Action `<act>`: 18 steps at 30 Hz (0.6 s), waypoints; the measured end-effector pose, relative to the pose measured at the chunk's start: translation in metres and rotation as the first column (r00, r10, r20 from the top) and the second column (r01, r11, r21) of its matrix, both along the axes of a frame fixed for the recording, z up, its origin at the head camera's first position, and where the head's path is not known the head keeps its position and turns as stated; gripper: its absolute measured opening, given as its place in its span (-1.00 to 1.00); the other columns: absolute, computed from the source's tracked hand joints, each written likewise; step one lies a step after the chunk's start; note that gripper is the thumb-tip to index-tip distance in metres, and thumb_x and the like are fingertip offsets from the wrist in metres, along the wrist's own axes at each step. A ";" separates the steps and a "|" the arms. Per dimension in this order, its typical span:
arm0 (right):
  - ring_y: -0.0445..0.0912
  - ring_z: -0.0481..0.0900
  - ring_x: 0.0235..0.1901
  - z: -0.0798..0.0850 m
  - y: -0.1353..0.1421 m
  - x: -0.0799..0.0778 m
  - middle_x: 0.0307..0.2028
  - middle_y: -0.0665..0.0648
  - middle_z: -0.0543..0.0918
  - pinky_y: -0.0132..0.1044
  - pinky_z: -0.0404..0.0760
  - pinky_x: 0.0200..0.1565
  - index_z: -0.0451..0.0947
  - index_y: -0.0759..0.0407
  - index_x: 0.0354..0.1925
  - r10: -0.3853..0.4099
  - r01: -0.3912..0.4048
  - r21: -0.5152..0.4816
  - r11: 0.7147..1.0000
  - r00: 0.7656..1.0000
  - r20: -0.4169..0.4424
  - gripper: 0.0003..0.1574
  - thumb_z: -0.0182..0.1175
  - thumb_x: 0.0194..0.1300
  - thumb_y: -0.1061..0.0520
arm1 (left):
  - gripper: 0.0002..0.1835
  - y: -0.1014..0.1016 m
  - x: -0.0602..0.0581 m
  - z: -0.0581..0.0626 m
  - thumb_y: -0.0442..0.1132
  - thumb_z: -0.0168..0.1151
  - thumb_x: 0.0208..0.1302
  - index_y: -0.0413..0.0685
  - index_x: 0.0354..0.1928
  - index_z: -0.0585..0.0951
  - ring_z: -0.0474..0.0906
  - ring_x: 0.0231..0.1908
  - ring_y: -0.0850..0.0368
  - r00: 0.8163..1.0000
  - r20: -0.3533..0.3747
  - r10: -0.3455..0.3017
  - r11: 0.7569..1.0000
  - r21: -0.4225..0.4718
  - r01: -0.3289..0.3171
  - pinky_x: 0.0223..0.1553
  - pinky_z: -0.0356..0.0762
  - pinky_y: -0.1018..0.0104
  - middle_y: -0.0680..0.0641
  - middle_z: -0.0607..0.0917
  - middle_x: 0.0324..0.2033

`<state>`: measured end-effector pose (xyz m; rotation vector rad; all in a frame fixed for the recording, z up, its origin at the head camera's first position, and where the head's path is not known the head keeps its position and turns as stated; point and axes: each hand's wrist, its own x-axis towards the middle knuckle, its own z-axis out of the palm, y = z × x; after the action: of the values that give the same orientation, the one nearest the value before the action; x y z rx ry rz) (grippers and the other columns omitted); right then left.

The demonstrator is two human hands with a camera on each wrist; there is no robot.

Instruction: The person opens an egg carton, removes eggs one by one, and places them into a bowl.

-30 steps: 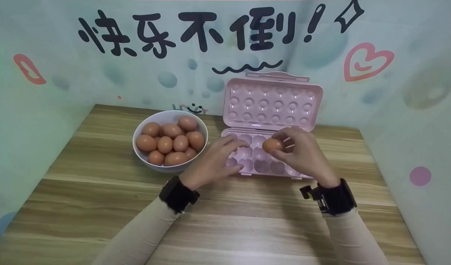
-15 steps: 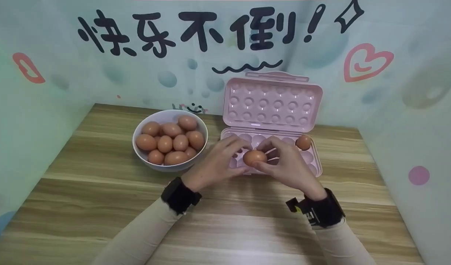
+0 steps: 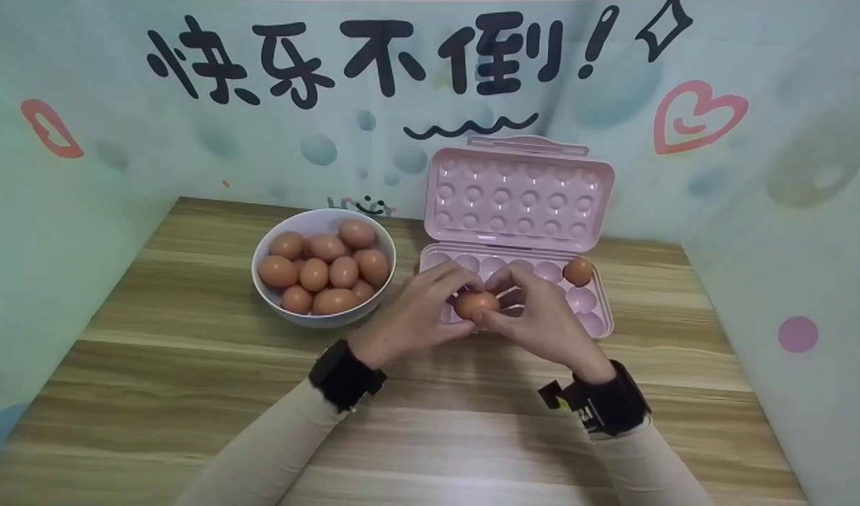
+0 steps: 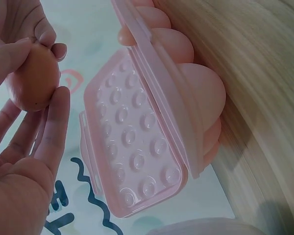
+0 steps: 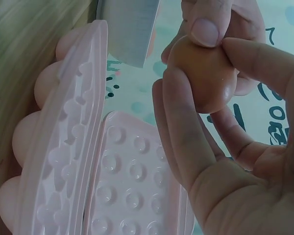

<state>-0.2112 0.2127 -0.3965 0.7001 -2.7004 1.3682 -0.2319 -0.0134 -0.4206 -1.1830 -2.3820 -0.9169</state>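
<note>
Both of my hands meet at one brown egg (image 3: 478, 305), held over the front of a pink egg box. The right hand (image 3: 542, 316) pinches it between thumb and fingers from the right. From the left, the left hand (image 3: 405, 316) has its thumb and fingertips round the same egg. In both wrist views the egg (image 4: 35, 78) sits among the fingertips of the two hands. The egg box (image 3: 606, 329) lies with its lid (image 3: 521, 193) raised. Another egg (image 3: 578, 271) rests in its back right cup. The hands hide several front cups.
A white bowl (image 3: 317, 322) heaped with several brown eggs stands left of the box, close to the left forearm. Behind the wooden table (image 3: 191, 379) hangs a printed backdrop (image 3: 374, 105), near the raised lid.
My right hand has moved left and slightly toward me with the egg, uncovering the egg in the back right cup. The left hand has stayed nearly in place and now holds the egg too.
</note>
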 end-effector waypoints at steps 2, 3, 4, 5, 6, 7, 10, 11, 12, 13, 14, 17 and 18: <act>-0.01 0.79 -0.13 0.000 0.000 0.000 -0.08 0.11 0.71 -0.09 0.77 -0.05 0.58 0.20 -0.02 0.003 -0.003 -0.003 1.000 1.000 0.005 -0.54 0.57 0.24 0.08 | -0.55 0.000 0.000 0.000 -0.13 0.55 0.25 -0.03 0.13 0.62 0.59 0.12 0.10 1.000 -0.004 -0.001 1.000 0.003 0.001 0.20 0.59 0.25 -0.04 0.65 0.11; -0.01 0.79 -0.13 0.000 0.000 0.000 -0.08 0.11 0.71 -0.11 0.77 -0.05 0.58 0.20 -0.02 0.004 -0.004 -0.004 1.000 1.000 0.008 -0.54 0.57 0.25 0.08 | -0.55 0.000 0.000 0.000 -0.14 0.55 0.26 -0.03 0.13 0.62 0.59 0.11 0.10 1.000 -0.002 -0.004 1.000 0.005 0.004 0.19 0.59 0.25 -0.04 0.66 0.11; -0.01 0.79 -0.12 0.000 0.000 0.000 -0.08 0.11 0.71 -0.13 0.77 -0.05 0.58 0.19 -0.02 0.007 -0.007 -0.004 1.000 1.000 0.009 -0.54 0.57 0.25 0.08 | -0.56 0.000 0.000 0.001 -0.14 0.54 0.26 -0.03 0.12 0.63 0.59 0.10 0.10 1.000 -0.004 -0.004 1.000 0.005 0.004 0.18 0.60 0.24 -0.04 0.66 0.10; -0.01 0.79 -0.12 0.000 0.000 0.000 -0.07 0.10 0.71 -0.16 0.77 -0.06 0.59 0.19 -0.01 0.012 -0.012 -0.004 1.000 1.000 0.011 -0.54 0.57 0.25 0.08 | -0.57 0.000 0.000 0.001 -0.14 0.54 0.26 -0.03 0.12 0.63 0.59 0.09 0.11 1.000 -0.004 -0.004 1.000 0.006 0.004 0.17 0.60 0.25 -0.03 0.66 0.09; -0.01 0.79 -0.11 0.001 0.001 0.000 -0.07 0.10 0.71 -0.17 0.77 -0.05 0.59 0.19 -0.01 0.019 -0.019 -0.006 1.000 1.000 0.014 -0.55 0.57 0.25 0.09 | -0.57 0.000 0.000 0.001 -0.13 0.54 0.26 -0.03 0.11 0.63 0.60 0.07 0.11 1.000 -0.006 -0.006 1.000 0.007 0.006 0.15 0.61 0.25 -0.03 0.67 0.08; -0.01 0.79 -0.10 0.001 0.001 0.000 -0.06 0.10 0.72 -0.19 0.77 -0.05 0.60 0.19 -0.01 0.027 -0.026 -0.010 1.000 1.000 0.017 -0.56 0.56 0.26 0.10 | -0.58 -0.001 0.000 0.002 -0.11 0.54 0.27 -0.02 0.10 0.64 0.60 0.05 0.11 1.000 -0.008 -0.006 1.000 0.006 0.006 0.13 0.61 0.25 -0.03 0.67 0.06; -0.01 0.79 -0.08 0.002 0.003 0.000 -0.06 0.10 0.72 -0.22 0.77 -0.03 0.61 0.19 0.00 0.051 -0.050 -0.020 0.999 0.999 0.014 -0.60 0.54 0.29 0.13 | -0.57 -0.003 -0.001 0.003 -0.05 0.55 0.28 -0.01 0.09 0.64 0.61 0.01 0.13 1.000 -0.016 0.003 1.000 0.003 -0.003 0.09 0.62 0.26 -0.02 0.68 0.03; 0.00 0.79 -0.07 0.003 0.003 -0.001 -0.06 0.11 0.72 -0.22 0.77 -0.02 0.62 0.20 0.01 0.057 -0.057 -0.023 0.998 0.998 0.011 -0.62 0.52 0.30 0.15 | -0.57 -0.005 -0.001 0.004 -0.05 0.55 0.28 -0.02 0.10 0.64 0.61 0.00 0.12 1.000 -0.011 0.002 1.000 0.005 -0.002 0.08 0.62 0.27 -0.02 0.68 0.03; 0.00 0.80 -0.08 0.004 0.004 -0.001 -0.06 0.12 0.73 -0.22 0.77 -0.02 0.62 0.21 0.01 0.059 -0.059 -0.022 0.998 0.998 0.007 -0.63 0.51 0.31 0.17 | -0.57 -0.007 -0.002 0.005 -0.07 0.55 0.28 -0.03 0.11 0.64 0.61 -0.01 0.12 1.000 -0.004 0.003 1.000 0.008 -0.003 0.08 0.62 0.27 -0.03 0.68 0.03; 0.00 0.80 -0.08 0.005 0.005 -0.001 -0.05 0.13 0.72 -0.22 0.77 -0.02 0.62 0.21 0.01 0.058 -0.057 -0.023 0.998 0.998 0.003 -0.65 0.50 0.32 0.19 | -0.57 -0.009 -0.003 0.007 -0.08 0.55 0.28 -0.03 0.11 0.64 0.61 0.00 0.12 1.000 0.009 0.005 1.000 0.010 -0.005 0.09 0.62 0.27 -0.03 0.68 0.03; 0.00 0.80 -0.08 0.006 0.006 -0.002 -0.05 0.15 0.72 -0.22 0.77 -0.02 0.62 0.22 0.01 0.055 -0.055 -0.024 0.998 0.998 -0.003 -0.65 0.48 0.33 0.20 | -0.56 -0.012 -0.003 0.010 -0.10 0.55 0.28 -0.04 0.12 0.64 0.61 0.02 0.11 1.000 0.025 0.007 1.000 0.012 -0.007 0.10 0.61 0.27 -0.03 0.68 0.05; 0.03 0.79 -0.06 0.009 0.010 -0.003 -0.02 0.17 0.72 -0.21 0.77 -0.02 0.62 0.23 0.04 0.035 -0.035 -0.023 0.999 0.999 -0.004 -0.65 0.46 0.33 0.24 | -0.56 -0.023 -0.006 0.019 -0.18 0.54 0.27 -0.06 0.15 0.62 0.59 0.04 0.10 0.996 0.080 0.033 0.999 0.011 -0.034 0.12 0.60 0.27 -0.04 0.67 0.09; 0.04 0.79 -0.06 0.010 0.012 -0.003 -0.01 0.17 0.72 -0.20 0.77 -0.02 0.62 0.23 0.06 0.027 -0.027 -0.022 0.999 1.000 -0.002 -0.64 0.46 0.33 0.24 | -0.56 -0.027 -0.007 0.023 -0.17 0.53 0.28 -0.05 0.15 0.62 0.59 0.04 0.11 0.994 0.091 0.053 0.999 0.001 -0.053 0.11 0.60 0.26 -0.03 0.66 0.09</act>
<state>-0.2145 0.2244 -0.3862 0.7384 -2.6807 1.4000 -0.2385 -0.0407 -0.3973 -1.0931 -2.4698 -0.9763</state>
